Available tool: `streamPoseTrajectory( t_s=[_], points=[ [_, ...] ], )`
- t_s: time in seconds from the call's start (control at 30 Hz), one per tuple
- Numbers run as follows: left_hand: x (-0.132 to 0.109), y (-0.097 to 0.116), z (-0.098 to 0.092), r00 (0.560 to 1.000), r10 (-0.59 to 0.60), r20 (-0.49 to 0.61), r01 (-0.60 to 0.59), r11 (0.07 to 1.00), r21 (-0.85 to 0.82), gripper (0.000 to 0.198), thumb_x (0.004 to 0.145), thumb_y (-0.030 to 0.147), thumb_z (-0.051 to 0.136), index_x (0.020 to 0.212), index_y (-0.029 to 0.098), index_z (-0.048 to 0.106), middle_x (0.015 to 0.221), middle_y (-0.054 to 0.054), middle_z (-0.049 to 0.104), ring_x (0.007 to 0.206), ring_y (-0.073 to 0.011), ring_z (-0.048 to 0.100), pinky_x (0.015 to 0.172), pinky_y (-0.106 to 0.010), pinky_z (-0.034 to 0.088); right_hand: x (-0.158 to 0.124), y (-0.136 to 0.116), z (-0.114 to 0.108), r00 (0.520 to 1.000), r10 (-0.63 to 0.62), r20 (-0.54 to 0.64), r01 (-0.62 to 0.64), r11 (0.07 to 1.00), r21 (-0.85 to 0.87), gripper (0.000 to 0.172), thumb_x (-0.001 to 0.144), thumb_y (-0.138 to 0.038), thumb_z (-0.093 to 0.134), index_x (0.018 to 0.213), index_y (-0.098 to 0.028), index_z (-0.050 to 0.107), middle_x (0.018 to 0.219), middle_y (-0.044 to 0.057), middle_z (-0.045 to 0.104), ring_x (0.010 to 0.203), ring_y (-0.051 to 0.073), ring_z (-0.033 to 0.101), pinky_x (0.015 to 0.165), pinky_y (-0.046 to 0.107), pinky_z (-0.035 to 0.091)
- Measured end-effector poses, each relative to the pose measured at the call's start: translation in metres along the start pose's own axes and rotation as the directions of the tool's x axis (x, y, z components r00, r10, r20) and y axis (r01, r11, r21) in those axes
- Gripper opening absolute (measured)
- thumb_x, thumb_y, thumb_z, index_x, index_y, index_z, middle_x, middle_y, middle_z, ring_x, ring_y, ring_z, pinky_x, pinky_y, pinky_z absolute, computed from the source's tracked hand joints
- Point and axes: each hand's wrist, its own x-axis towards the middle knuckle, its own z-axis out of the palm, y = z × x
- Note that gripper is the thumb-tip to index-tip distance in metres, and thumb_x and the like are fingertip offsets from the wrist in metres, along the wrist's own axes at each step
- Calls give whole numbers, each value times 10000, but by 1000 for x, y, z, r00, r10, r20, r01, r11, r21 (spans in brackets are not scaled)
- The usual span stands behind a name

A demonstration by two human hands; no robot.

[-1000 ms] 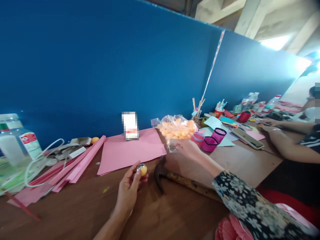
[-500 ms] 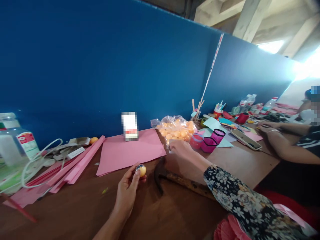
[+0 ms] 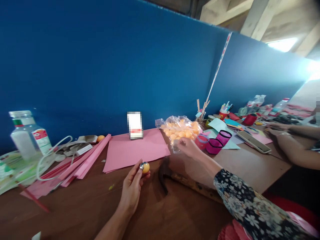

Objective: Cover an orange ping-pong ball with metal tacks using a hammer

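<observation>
In my left hand [image 3: 132, 185], thumb and fingers close around a yellow-orange ping-pong ball [image 3: 145, 167] that has a shiny silvery patch on its left side. My right hand [image 3: 187, 147], below a floral sleeve, is closed in a pinch by the near edge of a clear plastic bag of orange balls [image 3: 183, 134]. A small greyish see-through piece [image 3: 175, 145] shows at its fingertips; whether it belongs to the bag, I cannot tell. A claw hammer [image 3: 185, 180] with a worn wooden handle lies on the table between my arms, partly behind the right forearm.
Pink paper sheets [image 3: 136, 151] lie ahead, with a blurred-out upright item [image 3: 135, 125] behind. Pink strips [image 3: 87, 161], a white cable [image 3: 38, 170] and a bottle [image 3: 25, 136] are at left. Purple mesh cups [image 3: 214, 146], a phone [image 3: 253, 141] and another person's arm [image 3: 291, 146] are at right.
The whole view has shifted, so things sit further right in the picture. My left hand still holds the ball, turned slightly. My right hand stays by the bag, and the greyish piece shows more clearly.
</observation>
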Motion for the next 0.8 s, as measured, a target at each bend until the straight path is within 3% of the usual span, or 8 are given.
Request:
streamPoseTrajectory(
  t_s=[0.17, 0.23, 0.33, 0.53, 0.8],
  points=[
    [-1, -1, -3, 1000, 8, 23, -9, 1000, 13, 439, 727, 311, 639, 1156, 251, 565, 985, -27, 669, 783, -137, 643, 770, -302, 505, -31, -47, 9, 988, -69, 137, 33, 968, 250, 157, 797, -299, 474, 758, -163, 542, 632, -16, 559, 533, 95, 516, 523, 219, 441],
    [-1, -1, -3, 999, 26, 26, -27, 999, 47, 476, 725, 327, 638, 1184, 255, 538, 1006, -37, 660, 786, -146, 644, 750, -307, 511, -45, -67, 19, 978, -116, 175, 29, 900, 434, 140, 793, -303, 522, 772, -169, 554, 657, -4, 577, 560, 104, 534, 533, 222, 451],
    [-1, -1, -3, 998, 44, 44, -47, 997, 67, 455, 733, 333, 628, 1172, 250, 545, 1039, -46, 646, 796, -148, 642, 750, -303, 509, -59, -83, 41, 973, -143, 180, 21, 835, 549, 122, 781, -303, 567, 795, -182, 560, 619, -23, 561, 539, 101, 523, 520, 218, 439],
    [0, -1, -2, 996, 38, 84, -41, 999, 32, 424, 759, 292, 609, 1175, 253, 538, 1071, -47, 644, 896, -163, 625, 817, -311, 482, -58, -76, 73, 965, -124, 231, -53, 771, 634, 142, 761, -295, 596, 787, -156, 587, 671, -3, 598, 576, 103, 537, 564, 233, 451],
    [2, 0, -3, 999, -36, 33, 38, 998, -43, 425, 755, 317, 605, 1166, 225, 547, 1033, -60, 666, 864, -175, 644, 825, -340, 490, -61, -65, 78, 986, -28, 162, -87, 747, 659, 137, 776, -306, 578, 796, -170, 581, 666, -4, 597, 608, 116, 561, 596, 246, 480]
  ],
)
